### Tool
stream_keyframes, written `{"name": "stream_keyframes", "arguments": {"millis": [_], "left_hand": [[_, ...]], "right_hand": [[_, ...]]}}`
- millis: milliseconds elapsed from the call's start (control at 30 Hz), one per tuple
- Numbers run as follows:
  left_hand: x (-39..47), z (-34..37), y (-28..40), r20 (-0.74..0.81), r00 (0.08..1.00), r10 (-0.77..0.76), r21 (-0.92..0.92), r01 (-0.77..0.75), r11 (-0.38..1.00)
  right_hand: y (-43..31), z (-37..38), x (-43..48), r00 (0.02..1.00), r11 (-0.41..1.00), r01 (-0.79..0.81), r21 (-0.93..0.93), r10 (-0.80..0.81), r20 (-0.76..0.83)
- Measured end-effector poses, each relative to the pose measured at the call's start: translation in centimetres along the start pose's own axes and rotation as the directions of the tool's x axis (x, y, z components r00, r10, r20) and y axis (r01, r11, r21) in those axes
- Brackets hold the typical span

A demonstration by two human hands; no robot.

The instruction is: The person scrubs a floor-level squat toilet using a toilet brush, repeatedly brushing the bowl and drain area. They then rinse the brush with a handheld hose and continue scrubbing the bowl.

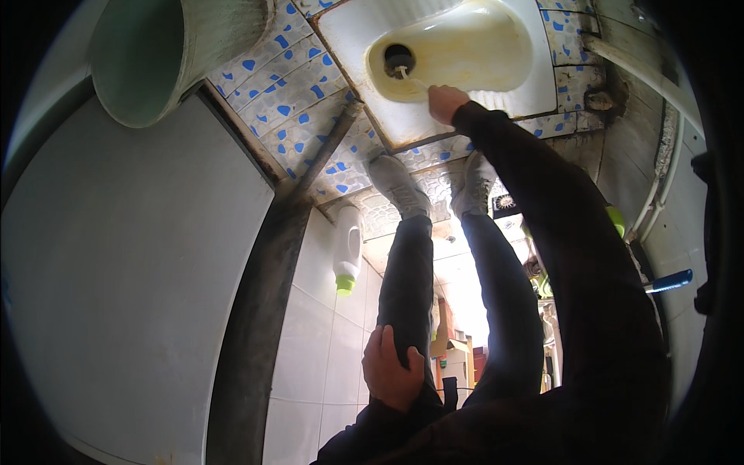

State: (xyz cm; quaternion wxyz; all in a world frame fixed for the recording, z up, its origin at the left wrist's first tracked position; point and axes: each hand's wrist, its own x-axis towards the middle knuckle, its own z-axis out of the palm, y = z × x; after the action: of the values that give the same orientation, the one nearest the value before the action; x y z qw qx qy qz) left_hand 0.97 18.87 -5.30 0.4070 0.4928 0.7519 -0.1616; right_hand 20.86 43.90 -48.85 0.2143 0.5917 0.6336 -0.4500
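My right hand (449,104) is closed around the handle of a toilet brush (402,72), whose pale head is at the dark drain hole of a white ceramic squat toilet (401,125). Yellowish stains mark the basin. My left hand (393,367) rests on my trouser leg near the knee, fingers slightly spread, and holds nothing. My two light shoes stand just in front of the toilet's rim. A white bottle with a green cap (348,247) stands on the floor, left of my legs.
At the upper left is a large pale green bin (142,64), beside a grey door panel (139,232). A dirty pipe (331,145) slants across the patterned tiles. White pipes (645,78) run along the right wall, with a blue handle (669,281) lower down. Boxes lie behind my legs.
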Motion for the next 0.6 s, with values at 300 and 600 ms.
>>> {"name": "stream_keyframes", "arguments": {"millis": [300, 600], "left_hand": [[-0.6, -0.1, -0.1, -0.007, 0.999, -0.034, -0.002, 0.034, 0.999], [0.6, -0.6, -0.2, 0.025, 1.0, 0.017, -0.02, -0.016, 1.0]], "right_hand": [[0.0, -0.8, 1.4, 0.991, 0.999, 0.04, 0.024, -0.043, 0.13], [3.7, 5.8, 7.5, 0.964, 0.896, 0.214, 0.39, -0.259, 0.066]]}}
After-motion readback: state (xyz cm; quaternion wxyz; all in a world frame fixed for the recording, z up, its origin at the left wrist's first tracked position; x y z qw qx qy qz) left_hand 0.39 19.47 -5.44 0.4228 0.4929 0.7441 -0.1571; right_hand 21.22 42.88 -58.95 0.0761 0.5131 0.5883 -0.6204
